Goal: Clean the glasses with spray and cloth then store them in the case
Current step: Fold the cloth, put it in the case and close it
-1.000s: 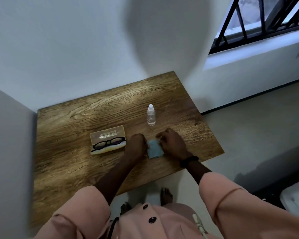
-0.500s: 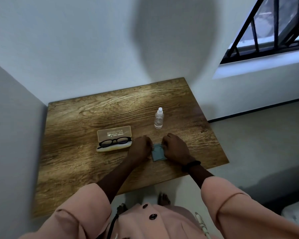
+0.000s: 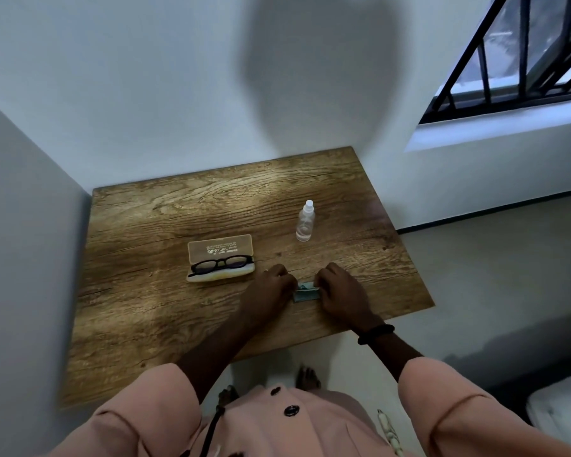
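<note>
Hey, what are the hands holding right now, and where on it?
Both hands grip the cloth on the table: left hand at its left end, right hand at its right end.

A wooden desk with a strong grain is standing in a corner, its far and left edges running along white walls. Lying on it toward the left is an open glasses case, its translucent lid folded flat on the wood, with black-framed glasses sitting across the lower half. A small clear spray bottle is standing upright to the right of the case, well apart from it. Nearer the front edge, a small folded teal cloth is lying flat, with the left hand and right hand pressing on either side of it.
</note>
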Motion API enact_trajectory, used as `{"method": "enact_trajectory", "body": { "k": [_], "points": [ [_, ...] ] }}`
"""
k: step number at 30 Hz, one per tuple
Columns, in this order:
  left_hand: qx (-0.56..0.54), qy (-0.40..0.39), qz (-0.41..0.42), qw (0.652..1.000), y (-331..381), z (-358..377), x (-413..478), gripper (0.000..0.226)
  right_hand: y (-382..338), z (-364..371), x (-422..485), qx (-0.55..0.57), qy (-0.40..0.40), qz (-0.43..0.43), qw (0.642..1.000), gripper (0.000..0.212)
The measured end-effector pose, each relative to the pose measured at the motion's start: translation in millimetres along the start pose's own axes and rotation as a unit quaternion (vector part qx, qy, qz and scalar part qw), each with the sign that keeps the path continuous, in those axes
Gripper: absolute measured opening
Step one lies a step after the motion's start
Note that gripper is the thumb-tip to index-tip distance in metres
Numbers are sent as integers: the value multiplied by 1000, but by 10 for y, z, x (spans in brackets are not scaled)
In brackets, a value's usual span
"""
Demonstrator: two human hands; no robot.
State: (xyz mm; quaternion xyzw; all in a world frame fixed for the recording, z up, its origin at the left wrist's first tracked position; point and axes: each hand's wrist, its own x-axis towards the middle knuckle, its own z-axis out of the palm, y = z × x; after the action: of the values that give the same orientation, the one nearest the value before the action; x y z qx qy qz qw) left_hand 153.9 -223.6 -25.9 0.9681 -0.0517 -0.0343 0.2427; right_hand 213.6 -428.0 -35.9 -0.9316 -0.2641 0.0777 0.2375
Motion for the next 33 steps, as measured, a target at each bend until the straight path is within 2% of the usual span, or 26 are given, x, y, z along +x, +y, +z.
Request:
{"method": "enact_trajectory", "body": {
  "k": [6,11,14,16,19,23,26,30,33],
  "points": [
    [51,-10,34,998,88,14,-112,24,-7,23,-125,-32,25,-15,999,12],
    [50,6,47,998,78,50,-243,26,52,15,-190,9,34,1,999,12],
    [4,49,1,999,64,91,-273,22,61,-16,-211,45,81,29,995,19],
    [-50,67,-53,995,119,98,-230,23,74,-27,-184,75,85,44,993,25],
    [-86,57,-114,988,207,116,-114,28,80,1,-109,98,54,58,992,19],
    [-65,17,-134,989,231,190,-50,24,44,51,-22,37,-15,64,997,23],
    [-65,10,-140,988,182,226,-66,25,34,54,2,30,-17,66,997,18],
    [-98,33,-150,983,177,224,-52,17,10,34,24,104,-6,106,989,13],
    [-183,64,-171,966,215,125,-33,10,-26,-50,45,244,7,157,957,10]
  ]
}}
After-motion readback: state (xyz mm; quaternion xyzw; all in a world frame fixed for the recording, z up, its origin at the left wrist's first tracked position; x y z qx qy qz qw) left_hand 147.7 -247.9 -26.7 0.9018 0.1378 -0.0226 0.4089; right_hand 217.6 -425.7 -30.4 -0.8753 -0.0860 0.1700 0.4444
